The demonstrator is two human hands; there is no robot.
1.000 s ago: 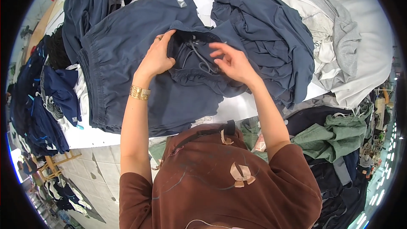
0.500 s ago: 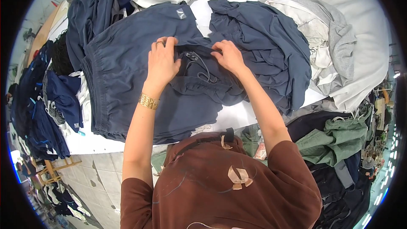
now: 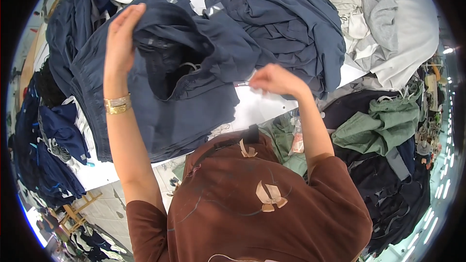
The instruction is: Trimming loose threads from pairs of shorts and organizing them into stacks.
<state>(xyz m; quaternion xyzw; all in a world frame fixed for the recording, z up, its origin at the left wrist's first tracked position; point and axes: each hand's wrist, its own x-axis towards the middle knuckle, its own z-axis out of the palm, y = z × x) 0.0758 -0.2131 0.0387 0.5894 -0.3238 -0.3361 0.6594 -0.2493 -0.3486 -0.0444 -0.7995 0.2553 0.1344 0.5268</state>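
A dark blue-grey pair of shorts is lifted, its elastic waistband opened into a wide loop, with part of a grey cord showing inside. My left hand grips the waistband at its far left, fingers folded over the edge. My right hand is closed, slightly blurred, above the white table just right of the shorts. At its fingertips lies a small slim object, too blurred to name. Beneath the lifted pair is a neat stack of matching dark shorts.
A loose heap of dark blue-grey garments lies at the far right, beside white and grey clothes. Green cloth and black garments hang lower right. Navy clothing is piled at the left of the white table.
My left hand has moved left and away from me, pulling the waistband up and open. My right hand has let go of the waistband and come down nearer to me.
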